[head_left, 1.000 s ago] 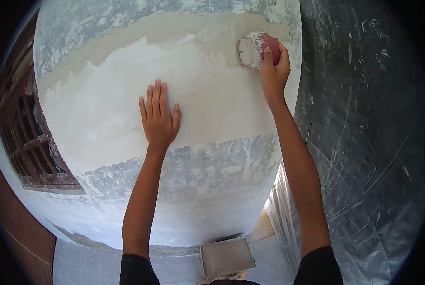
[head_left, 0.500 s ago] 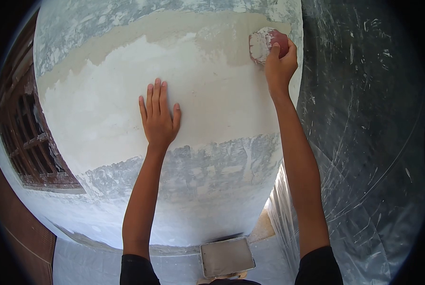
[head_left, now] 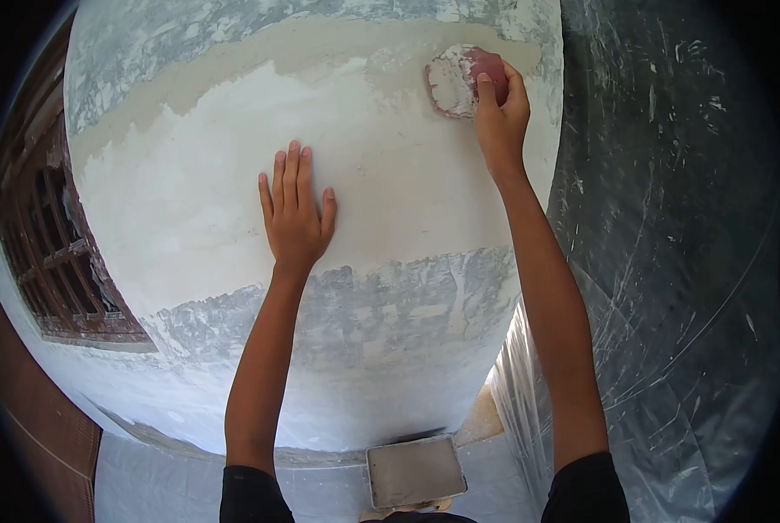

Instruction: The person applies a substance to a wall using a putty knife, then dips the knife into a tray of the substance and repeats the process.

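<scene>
My right hand [head_left: 505, 109] is closed round a dark red, rounded scraper [head_left: 453, 83], its left part caked with whitish plaster. The scraper lies against the upper right of a wall [head_left: 181, 200]. Damp beige plaster forms a band above and left of the tool, over a paler smooth coat. Spread flat with fingers apart, my left hand [head_left: 296, 213] rests on the pale coat near the middle and holds nothing. Rough grey-blue patches show above and below the coated band.
Dark plastic sheeting [head_left: 669, 227] hangs along the right side, spotted with white splashes. A brown latticed wooden window [head_left: 59, 253] is set in the wall at left. Below stands a rectangular tray [head_left: 416, 471] with greyish material in it, near pale floor sheeting [head_left: 163, 479].
My right hand has slid the scraper a short way left and slightly up across the wall. My left hand stays flat in nearly the same place.
</scene>
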The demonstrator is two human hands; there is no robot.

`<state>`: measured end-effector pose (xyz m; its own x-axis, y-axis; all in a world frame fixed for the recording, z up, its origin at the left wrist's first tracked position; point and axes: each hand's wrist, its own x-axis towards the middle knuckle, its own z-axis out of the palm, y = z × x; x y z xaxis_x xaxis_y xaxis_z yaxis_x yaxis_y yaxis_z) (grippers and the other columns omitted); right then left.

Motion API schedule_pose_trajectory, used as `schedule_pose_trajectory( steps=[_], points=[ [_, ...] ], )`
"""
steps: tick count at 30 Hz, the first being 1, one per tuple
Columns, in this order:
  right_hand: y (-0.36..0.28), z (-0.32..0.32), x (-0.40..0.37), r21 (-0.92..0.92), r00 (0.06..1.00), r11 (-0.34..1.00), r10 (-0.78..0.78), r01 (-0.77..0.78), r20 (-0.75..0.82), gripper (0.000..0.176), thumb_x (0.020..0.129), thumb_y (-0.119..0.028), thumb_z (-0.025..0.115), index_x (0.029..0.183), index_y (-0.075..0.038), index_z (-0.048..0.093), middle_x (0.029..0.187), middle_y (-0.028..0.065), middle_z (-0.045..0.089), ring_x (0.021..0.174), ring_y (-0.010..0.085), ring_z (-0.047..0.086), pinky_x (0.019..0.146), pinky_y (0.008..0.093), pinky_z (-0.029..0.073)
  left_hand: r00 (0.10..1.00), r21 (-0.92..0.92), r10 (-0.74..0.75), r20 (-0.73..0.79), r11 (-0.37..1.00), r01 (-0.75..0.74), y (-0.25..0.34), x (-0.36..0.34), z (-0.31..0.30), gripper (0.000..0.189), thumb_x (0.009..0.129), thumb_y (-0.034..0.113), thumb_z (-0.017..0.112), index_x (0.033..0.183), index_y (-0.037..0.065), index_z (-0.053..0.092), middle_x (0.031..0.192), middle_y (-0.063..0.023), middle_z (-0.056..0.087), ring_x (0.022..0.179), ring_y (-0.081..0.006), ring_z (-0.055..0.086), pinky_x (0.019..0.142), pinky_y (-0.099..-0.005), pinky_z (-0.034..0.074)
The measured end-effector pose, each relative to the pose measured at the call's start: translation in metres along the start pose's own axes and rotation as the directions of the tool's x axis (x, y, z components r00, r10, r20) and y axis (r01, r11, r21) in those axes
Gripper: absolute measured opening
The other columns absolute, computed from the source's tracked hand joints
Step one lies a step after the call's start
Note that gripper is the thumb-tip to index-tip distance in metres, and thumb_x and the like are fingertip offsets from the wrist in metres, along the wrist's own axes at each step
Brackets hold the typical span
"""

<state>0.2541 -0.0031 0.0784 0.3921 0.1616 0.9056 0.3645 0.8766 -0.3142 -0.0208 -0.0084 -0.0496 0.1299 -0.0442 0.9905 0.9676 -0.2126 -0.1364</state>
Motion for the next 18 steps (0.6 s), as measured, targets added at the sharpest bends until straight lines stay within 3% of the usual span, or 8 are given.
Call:
schedule_pose_trajectory(
  steps=[3, 5, 7, 9, 11, 13, 15, 18],
  points=[
    [0.000, -0.002, -0.002, -0.209, 0.995, 0.976, -0.052, 0.069, 0.084, 0.038, 0.098, -0.019, 0.058, 0.132, -0.001, 0.058, 0.117, 0.0174, 0.062, 0.112, 0.0286, 0.059, 0.106, 0.0425, 0.043, 1.000, -0.013, 0.003, -0.006, 1.000, -0.003, -0.001, 0.000, 0.001, 0.058, 0.098, 0.026, 0.054, 0.152, 0.007, 0.048, 0.159, -0.0085, 0.047, 0.150, -0.0254, 0.038, 0.125, -0.0493, 0.021],
    [0.007, -0.004, 0.006, 0.023, 0.990, 0.996, 0.091, -0.089, -0.104, 0.041, 0.098, -0.019, 0.059, 0.134, -0.001, 0.057, 0.115, 0.0182, 0.062, 0.108, 0.0289, 0.060, 0.104, 0.0419, 0.045, 1.000, -0.008, -0.004, 0.001, 1.000, 0.004, 0.000, -0.001, 0.001, 0.058, 0.098, 0.026, 0.055, 0.152, 0.007, 0.048, 0.159, -0.0085, 0.047, 0.150, -0.0254, 0.038, 0.125, -0.0493, 0.021],
    [0.009, -0.002, 0.005, 0.122, 0.994, 0.992, 0.023, -0.010, -0.110, 0.041, 0.098, -0.019, 0.060, 0.135, -0.001, 0.057, 0.114, 0.0191, 0.060, 0.106, 0.0307, 0.062, 0.100, 0.0414, 0.048, 1.000, 0.000, -0.010, 0.006, 1.000, 0.010, -0.001, -0.001, 0.001, 0.058, 0.098, 0.026, 0.055, 0.152, 0.007, 0.048, 0.159, -0.0085, 0.047, 0.150, -0.0254, 0.038, 0.125, -0.0493, 0.021],
    [0.008, 0.001, -0.003, -0.018, 0.994, 0.996, -0.080, 0.082, 0.069, 0.037, 0.098, -0.016, 0.059, 0.131, 0.001, 0.058, 0.118, 0.0189, 0.062, 0.107, 0.0301, 0.064, 0.099, 0.0411, 0.049, 1.000, -0.024, 0.008, 0.017, 1.000, -0.007, -0.001, -0.001, 0.001, 0.060, 0.099, 0.024, 0.052, 0.155, 0.007, 0.041, 0.162, -0.0097, 0.041, 0.152, -0.0277, 0.033, 0.125, -0.0506, 0.019],
    [0.005, -0.001, -0.004, -0.120, 0.995, 0.992, -0.040, 0.050, 0.090, 0.037, 0.098, -0.017, 0.059, 0.131, 0.000, 0.058, 0.119, 0.0189, 0.062, 0.109, 0.0296, 0.064, 0.100, 0.0408, 0.049, 1.000, -0.024, 0.010, 0.021, 1.000, -0.010, -0.002, -0.002, 0.001, 0.060, 0.099, 0.024, 0.052, 0.155, 0.007, 0.041, 0.162, -0.0097, 0.041, 0.152, -0.0277, 0.033, 0.125, -0.0506, 0.019],
    [0.010, 0.002, 0.008, 0.105, 0.995, 0.994, 0.040, -0.030, -0.091, 0.039, 0.099, -0.019, 0.061, 0.135, -0.004, 0.058, 0.117, 0.0195, 0.062, 0.107, 0.0302, 0.064, 0.100, 0.0407, 0.049, 1.000, -0.020, 0.010, 0.020, 1.000, -0.010, -0.002, -0.001, 0.001, 0.060, 0.099, 0.024, 0.052, 0.155, 0.007, 0.041, 0.162, -0.0096, 0.041, 0.152, -0.0278, 0.033, 0.125, -0.0506, 0.019],
    [0.005, 0.002, 0.005, 0.200, 0.996, 0.980, 0.035, -0.018, -0.082, 0.042, 0.099, -0.022, 0.061, 0.137, -0.004, 0.057, 0.115, 0.0196, 0.060, 0.107, 0.0325, 0.063, 0.101, 0.0413, 0.048, 1.000, -0.022, 0.008, 0.021, 1.000, -0.007, -0.002, -0.001, 0.001, 0.060, 0.099, 0.024, 0.052, 0.156, 0.007, 0.041, 0.162, -0.0096, 0.041, 0.153, -0.0277, 0.033, 0.125, -0.0507, 0.019],
    [0.000, 0.006, -0.001, -0.176, 0.995, 0.984, -0.018, 0.035, 0.094, 0.044, 0.099, -0.022, 0.060, 0.136, 0.001, 0.055, 0.122, 0.0202, 0.059, 0.112, 0.0329, 0.061, 0.103, 0.0429, 0.046, 1.000, -0.030, 0.010, 0.017, 1.000, -0.009, -0.002, -0.001, 0.001, 0.060, 0.099, 0.024, 0.053, 0.155, 0.007, 0.041, 0.162, -0.0095, 0.041, 0.153, -0.0275, 0.033, 0.125, -0.0508, 0.019]
  ],
)
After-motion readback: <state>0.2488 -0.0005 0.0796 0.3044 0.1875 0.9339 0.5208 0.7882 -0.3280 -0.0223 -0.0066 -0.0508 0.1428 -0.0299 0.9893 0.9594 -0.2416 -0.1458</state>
